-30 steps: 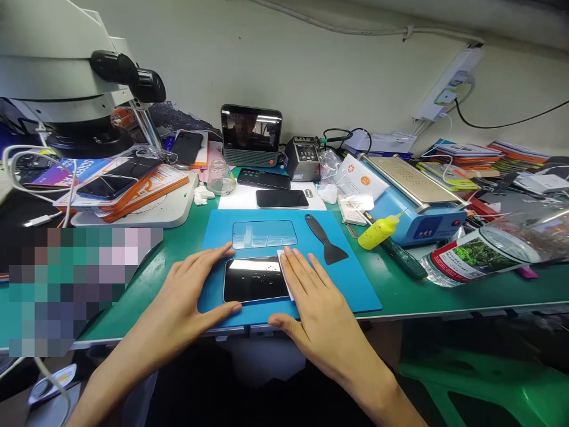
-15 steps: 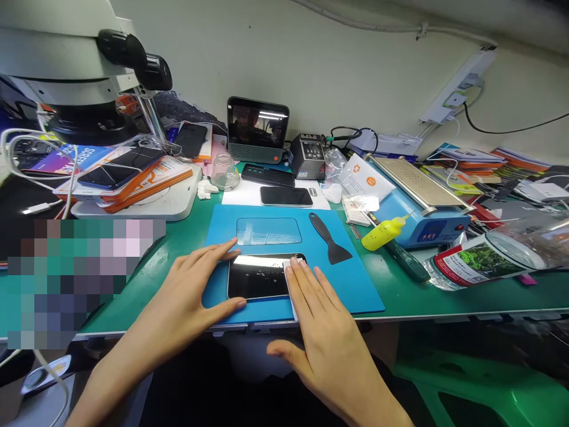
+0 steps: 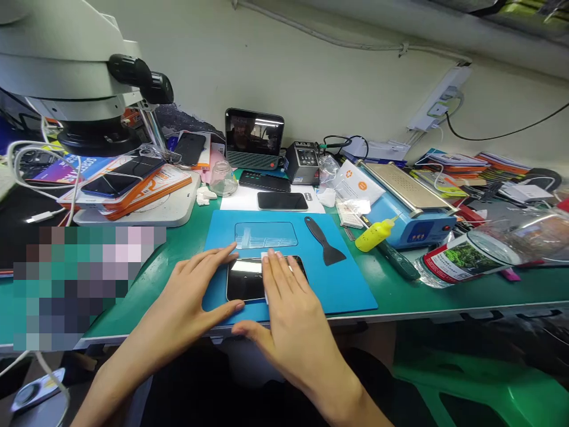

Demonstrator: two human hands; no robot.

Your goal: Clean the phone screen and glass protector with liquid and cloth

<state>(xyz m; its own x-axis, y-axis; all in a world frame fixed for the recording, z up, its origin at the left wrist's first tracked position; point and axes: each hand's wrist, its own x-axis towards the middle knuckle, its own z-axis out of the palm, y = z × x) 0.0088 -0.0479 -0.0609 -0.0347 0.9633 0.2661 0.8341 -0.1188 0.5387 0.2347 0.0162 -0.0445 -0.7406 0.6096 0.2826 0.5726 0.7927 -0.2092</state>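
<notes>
A smartphone [image 3: 244, 283] with a glossy black screen lies face up on a blue mat [image 3: 351, 290]. My left hand [image 3: 195, 279] braces its left end, thumb at the near edge and fingers at the far left corner. Pressed against the screen under the straight fingers of my right hand [image 3: 293, 314] is a white wipe [image 3: 265, 255], mostly covered; my right thumb sticks out to the side. Small droplets show on the glass left of the wipe. Just beyond the phone rests a clear screen protector [image 3: 267, 236] with a black border. A black scraper [image 3: 324, 242] lies to its right.
Behind the mat are another phone [image 3: 283, 201], a glass jar [image 3: 222, 179] and a smart display [image 3: 253, 139]. A microscope [image 3: 98, 89] overhangs the left side. On the right stand a yellow bottle [image 3: 373, 235], a blue heating plate machine [image 3: 418, 228] and a large labelled jar [image 3: 466, 261].
My right hand has slid left across the screen with the wipe, leaving fewer droplets in view. My left hand keeps its place at the phone's left end. The camera view has shifted slightly.
</notes>
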